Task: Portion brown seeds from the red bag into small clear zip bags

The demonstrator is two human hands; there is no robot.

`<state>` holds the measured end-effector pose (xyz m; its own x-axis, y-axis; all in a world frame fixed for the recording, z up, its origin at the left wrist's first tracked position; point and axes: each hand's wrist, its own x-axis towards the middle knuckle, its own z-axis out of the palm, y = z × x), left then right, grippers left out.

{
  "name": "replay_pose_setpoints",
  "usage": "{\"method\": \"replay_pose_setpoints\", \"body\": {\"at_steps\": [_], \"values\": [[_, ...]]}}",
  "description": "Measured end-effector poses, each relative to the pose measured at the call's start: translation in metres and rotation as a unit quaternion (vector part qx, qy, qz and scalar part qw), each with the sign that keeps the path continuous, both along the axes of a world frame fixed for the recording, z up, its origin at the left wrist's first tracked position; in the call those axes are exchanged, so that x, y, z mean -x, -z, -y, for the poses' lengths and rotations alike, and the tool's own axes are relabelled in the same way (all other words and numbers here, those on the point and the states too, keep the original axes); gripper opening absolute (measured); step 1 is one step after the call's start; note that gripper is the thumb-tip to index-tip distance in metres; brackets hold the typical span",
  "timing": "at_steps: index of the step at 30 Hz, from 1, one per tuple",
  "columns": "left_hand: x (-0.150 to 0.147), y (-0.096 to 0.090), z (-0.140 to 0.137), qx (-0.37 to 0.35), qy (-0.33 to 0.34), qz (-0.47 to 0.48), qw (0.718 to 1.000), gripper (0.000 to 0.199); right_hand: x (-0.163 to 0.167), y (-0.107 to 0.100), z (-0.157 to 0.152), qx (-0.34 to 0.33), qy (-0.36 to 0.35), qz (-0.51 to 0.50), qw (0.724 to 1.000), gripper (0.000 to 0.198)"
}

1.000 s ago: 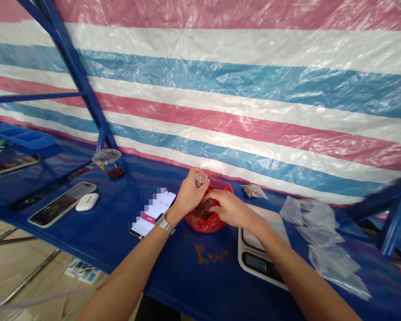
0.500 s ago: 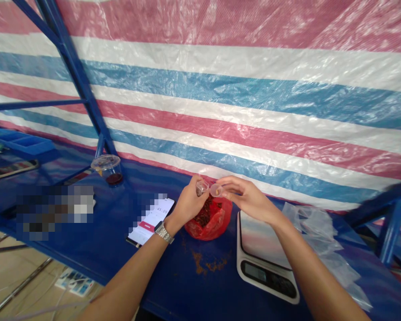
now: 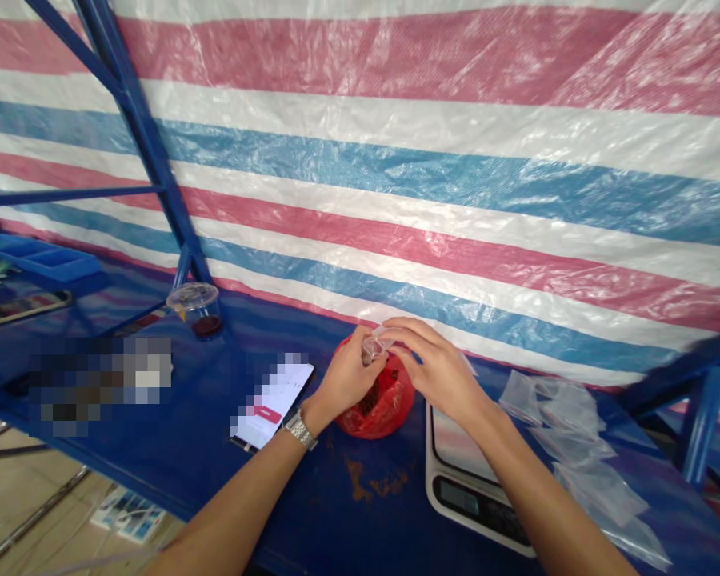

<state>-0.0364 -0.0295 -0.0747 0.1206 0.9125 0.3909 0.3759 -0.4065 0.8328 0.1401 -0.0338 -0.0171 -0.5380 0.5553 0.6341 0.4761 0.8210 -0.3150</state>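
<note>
Over a red plastic bag [image 3: 379, 416] of dark brown dried bits, my two hands meet. My left hand [image 3: 349, 376], with a metal-banded watch on its wrist, is closed on a crinkled, clear piece of plastic [image 3: 373, 349] that looks like a small bag. Curled against its mouth is my right hand [image 3: 441, 364], fingers pinched around a small translucent cup, now mostly hidden. Beneath my right forearm lies a white kitchen scale [image 3: 456, 502] with a dark display.
Clear plastic bags [image 3: 600, 472] lie right of the scale. To the left are a phone [image 3: 276, 400] and a lidded clear cup [image 3: 195, 310] with dark liquid. Brown crumbs [image 3: 372, 482] dot the blue table [image 3: 324, 520]. A blue metal frame [image 3: 162, 172] stands before the striped sheet.
My right hand has moved left and tipped the small cup into the clear plastic at my left hand. The view has shifted slightly.
</note>
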Motion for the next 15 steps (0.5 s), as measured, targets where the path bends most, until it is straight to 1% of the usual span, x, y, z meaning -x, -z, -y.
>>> {"method": "replay_pose_setpoints", "body": {"at_steps": [2, 4, 6, 7, 9, 11, 13, 15], "values": [[0.0, 0.0, -0.001, -0.002, 0.007, 0.014, 1.0, 0.015, 0.001, -0.002, 0.001, -0.006, 0.02, -0.015, 1.0, 0.028], [0.001, 0.001, -0.003, -0.002, 0.006, 0.04, 0.999, 0.015, 0.001, -0.002, 0.001, -0.002, 0.064, -0.035, 0.997, 0.026], [0.002, 0.002, -0.007, 0.004, -0.015, 0.079, 0.997, 0.017, 0.001, -0.002, 0.0, 0.023, 0.103, -0.037, 0.994, 0.026], [0.003, 0.003, -0.009, 0.007, -0.028, 0.101, 0.994, 0.02, 0.0, -0.001, 0.0, 0.044, 0.11, -0.028, 0.993, 0.025], [0.006, 0.003, -0.013, 0.001, -0.042, 0.147, 0.988, 0.029, 0.001, 0.001, 0.0, 0.087, 0.099, -0.002, 0.991, 0.025], [0.008, 0.003, -0.014, -0.017, -0.028, 0.177, 0.984, 0.036, 0.003, 0.001, 0.002, 0.107, 0.076, 0.007, 0.991, 0.029], [0.008, 0.001, -0.012, -0.038, 0.007, 0.182, 0.982, 0.04, 0.005, -0.001, 0.005, 0.102, 0.054, -0.005, 0.993, 0.034], [0.007, -0.002, -0.007, -0.049, 0.049, 0.172, 0.983, 0.045, 0.008, -0.004, 0.009, 0.09, 0.03, -0.018, 0.995, 0.035]]}}
